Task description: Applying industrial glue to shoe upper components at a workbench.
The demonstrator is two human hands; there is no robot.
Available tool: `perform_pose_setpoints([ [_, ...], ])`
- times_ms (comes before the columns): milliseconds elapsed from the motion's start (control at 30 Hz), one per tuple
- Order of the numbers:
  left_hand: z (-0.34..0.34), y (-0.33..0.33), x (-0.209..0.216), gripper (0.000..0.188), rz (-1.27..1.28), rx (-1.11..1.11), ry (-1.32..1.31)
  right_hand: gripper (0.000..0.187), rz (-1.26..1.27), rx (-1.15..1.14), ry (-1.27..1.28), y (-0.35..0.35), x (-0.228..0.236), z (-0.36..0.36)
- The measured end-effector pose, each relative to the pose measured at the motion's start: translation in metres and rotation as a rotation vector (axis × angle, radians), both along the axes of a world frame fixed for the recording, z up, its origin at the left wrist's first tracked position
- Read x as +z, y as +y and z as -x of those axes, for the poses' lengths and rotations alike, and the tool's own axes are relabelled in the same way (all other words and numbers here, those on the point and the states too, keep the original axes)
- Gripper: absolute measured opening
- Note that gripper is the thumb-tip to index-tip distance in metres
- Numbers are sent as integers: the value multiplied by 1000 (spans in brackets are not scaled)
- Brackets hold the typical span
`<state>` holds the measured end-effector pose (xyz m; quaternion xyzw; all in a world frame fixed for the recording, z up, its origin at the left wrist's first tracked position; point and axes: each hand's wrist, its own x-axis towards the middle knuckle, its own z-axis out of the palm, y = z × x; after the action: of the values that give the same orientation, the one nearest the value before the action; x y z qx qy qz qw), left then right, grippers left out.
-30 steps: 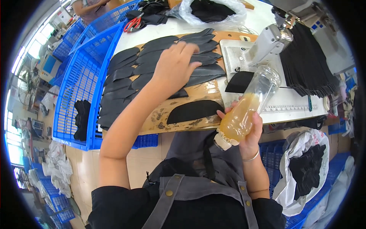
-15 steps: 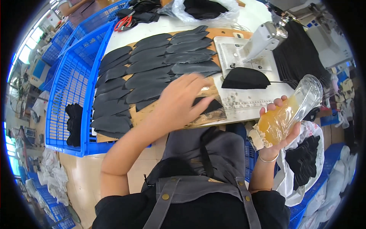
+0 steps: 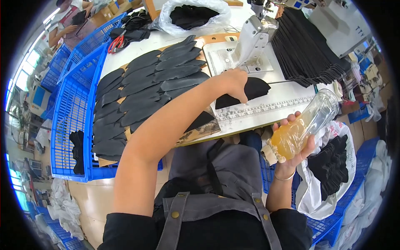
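Observation:
My left hand point(image 3: 235, 84) reaches across the table to a black half-round fabric piece point(image 3: 257, 89) in front of the white sewing machine point(image 3: 254, 37). Its thumb hangs over the piece, while the other fingers are hidden behind the hand, so their grip cannot be told. In my right hand point(image 3: 307, 151) is a clear bottle point(image 3: 304, 127) of thick amber liquid. It is tilted, with its crusted cream-coloured end low on the left. Black curved pieces point(image 3: 141, 83) overlap in rows on a brown board point(image 3: 208, 130), partly behind my left forearm.
Blue crates point(image 3: 58, 166) flank the table on the left. Red-handled scissors point(image 3: 116, 43) lie at the far left, near a plastic bag point(image 3: 164, 18) of black pieces. Stacked black strips point(image 3: 304, 46) stand right of the machine. A white sack point(image 3: 306, 196) is beside my right arm.
My left hand has moved right and away from me, from the board to the half-round piece. The view has shifted. My right hand still holds the bottle; a person shows more at the far left.

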<state>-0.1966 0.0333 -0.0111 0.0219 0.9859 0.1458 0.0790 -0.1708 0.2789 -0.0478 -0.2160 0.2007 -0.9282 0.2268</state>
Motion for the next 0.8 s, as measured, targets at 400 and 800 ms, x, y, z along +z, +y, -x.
perform_pose_setpoints([
  [400, -13, 21, -6, 64, 14, -49, 142, 65, 22, 5, -21, 2, -2, -5],
  [800, -51, 25, 4, 60, -254, 71, 469, 67, -14, 8, 16, 5, 5, -18],
])
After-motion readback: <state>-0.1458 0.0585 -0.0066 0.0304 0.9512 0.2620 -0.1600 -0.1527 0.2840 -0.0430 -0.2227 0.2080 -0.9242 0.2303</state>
